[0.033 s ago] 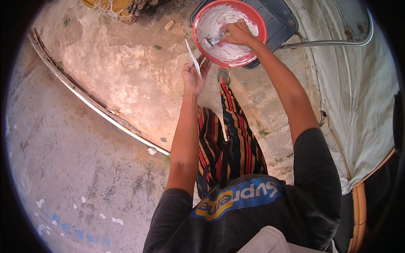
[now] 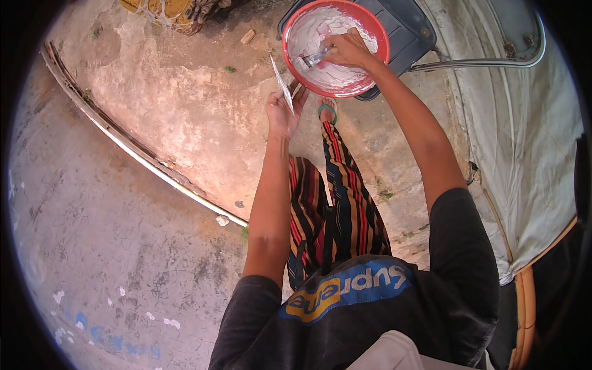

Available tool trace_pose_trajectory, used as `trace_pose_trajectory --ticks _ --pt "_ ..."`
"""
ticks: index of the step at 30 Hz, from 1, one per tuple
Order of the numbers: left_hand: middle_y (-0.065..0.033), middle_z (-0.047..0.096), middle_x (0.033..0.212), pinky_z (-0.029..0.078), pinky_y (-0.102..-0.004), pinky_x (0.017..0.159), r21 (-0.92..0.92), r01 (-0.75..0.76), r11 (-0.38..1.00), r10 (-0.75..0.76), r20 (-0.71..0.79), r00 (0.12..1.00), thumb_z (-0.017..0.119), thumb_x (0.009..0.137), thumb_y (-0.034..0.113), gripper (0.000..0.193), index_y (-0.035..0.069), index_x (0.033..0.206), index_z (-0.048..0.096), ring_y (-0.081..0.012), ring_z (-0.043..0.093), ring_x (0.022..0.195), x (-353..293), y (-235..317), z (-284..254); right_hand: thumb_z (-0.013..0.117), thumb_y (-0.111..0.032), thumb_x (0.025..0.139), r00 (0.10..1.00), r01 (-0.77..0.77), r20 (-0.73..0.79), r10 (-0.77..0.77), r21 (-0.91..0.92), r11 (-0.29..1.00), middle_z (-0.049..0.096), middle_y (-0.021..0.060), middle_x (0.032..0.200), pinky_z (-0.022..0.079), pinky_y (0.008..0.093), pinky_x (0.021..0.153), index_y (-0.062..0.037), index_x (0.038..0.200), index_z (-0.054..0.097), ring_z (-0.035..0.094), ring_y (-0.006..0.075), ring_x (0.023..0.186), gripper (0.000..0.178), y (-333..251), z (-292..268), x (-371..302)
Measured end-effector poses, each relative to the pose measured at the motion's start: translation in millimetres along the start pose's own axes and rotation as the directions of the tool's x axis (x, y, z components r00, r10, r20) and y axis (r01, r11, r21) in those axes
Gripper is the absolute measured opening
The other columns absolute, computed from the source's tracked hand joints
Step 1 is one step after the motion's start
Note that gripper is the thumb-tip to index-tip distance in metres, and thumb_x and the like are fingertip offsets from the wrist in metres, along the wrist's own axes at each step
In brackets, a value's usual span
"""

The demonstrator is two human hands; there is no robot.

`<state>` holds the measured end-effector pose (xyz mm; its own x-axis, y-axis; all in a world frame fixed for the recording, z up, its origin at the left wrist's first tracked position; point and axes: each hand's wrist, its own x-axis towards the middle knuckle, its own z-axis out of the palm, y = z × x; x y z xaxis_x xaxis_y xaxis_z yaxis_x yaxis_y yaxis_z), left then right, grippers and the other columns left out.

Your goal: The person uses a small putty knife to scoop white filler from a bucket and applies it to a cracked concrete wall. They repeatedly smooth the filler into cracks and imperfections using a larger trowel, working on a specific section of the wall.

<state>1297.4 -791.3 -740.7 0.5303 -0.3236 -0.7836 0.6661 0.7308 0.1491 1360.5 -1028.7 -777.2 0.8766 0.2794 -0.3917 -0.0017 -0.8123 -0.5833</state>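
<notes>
My right hand [image 2: 349,49] is inside a red plastic basin [image 2: 383,43], closed around a putty knife [image 2: 313,59]. Its metal blade touches the white paste [image 2: 336,75] that coats the basin's bottom and walls. Left of the basin, my left hand [image 2: 286,112] grips a thin flat plate [image 2: 282,83], pale and smeared with white, seen almost edge-on. The plate stands tilted, with its upper end pointing away from me. My fingers partly hide its lower end.
Under the basin is a dark grey plastic seat [image 2: 404,31] with a curved metal tube [image 2: 481,63]. A pale tarp [image 2: 524,154] hangs at the right. A raised edging strip [image 2: 142,158] crosses the floor at left. A yellowish bundle [image 2: 163,13] lies at the far left.
</notes>
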Motion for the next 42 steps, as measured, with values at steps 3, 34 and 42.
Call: trace_pose_trajectory --ticks 3,34,42 --pt "-0.0211 0.048 0.123 0.038 -0.0428 0.104 0.031 0.016 0.999 -0.015 -0.02 1.0 0.038 0.084 0.02 0.034 -0.008 0.101 0.05 -0.0347 0.049 0.112 7 3 8 0.067 -0.035 0.064 0.998 0.013 -0.067 -0.008 0.065 0.998 0.066 0.0047 0.069 0.03 0.0351 0.079 -0.0191 0.088 0.072 0.06 0.0231 0.071 0.028 6 -1 0" --pt "-0.0259 0.061 0.105 0.044 -0.0453 0.09 0.869 0.464 0.171 0.467 -0.486 0.738 0.043 0.083 0.041 0.052 0.0 0.108 0.061 -0.037 0.058 0.104 -323 -12 -200 0.053 -0.015 0.085 0.733 -0.469 0.414 -0.54 0.882 0.039 0.049 0.0067 0.105 0.051 0.029 0.056 -0.0067 0.141 0.025 0.053 0.0173 0.084 0.064 -230 -45 -127" --pt "-0.0302 0.057 0.109 0.042 -0.0474 0.091 0.976 0.066 0.205 0.69 -0.192 0.698 0.045 0.084 0.034 0.049 -0.003 0.117 0.048 -0.0421 0.055 0.104 -400 -44 -240 0.049 -0.015 0.085 0.398 -0.474 0.519 -0.756 0.822 0.315 0.047 0.0084 0.108 0.053 0.0314 0.056 -0.0074 0.134 0.031 0.055 0.019 0.074 0.053 -416 31 -150"
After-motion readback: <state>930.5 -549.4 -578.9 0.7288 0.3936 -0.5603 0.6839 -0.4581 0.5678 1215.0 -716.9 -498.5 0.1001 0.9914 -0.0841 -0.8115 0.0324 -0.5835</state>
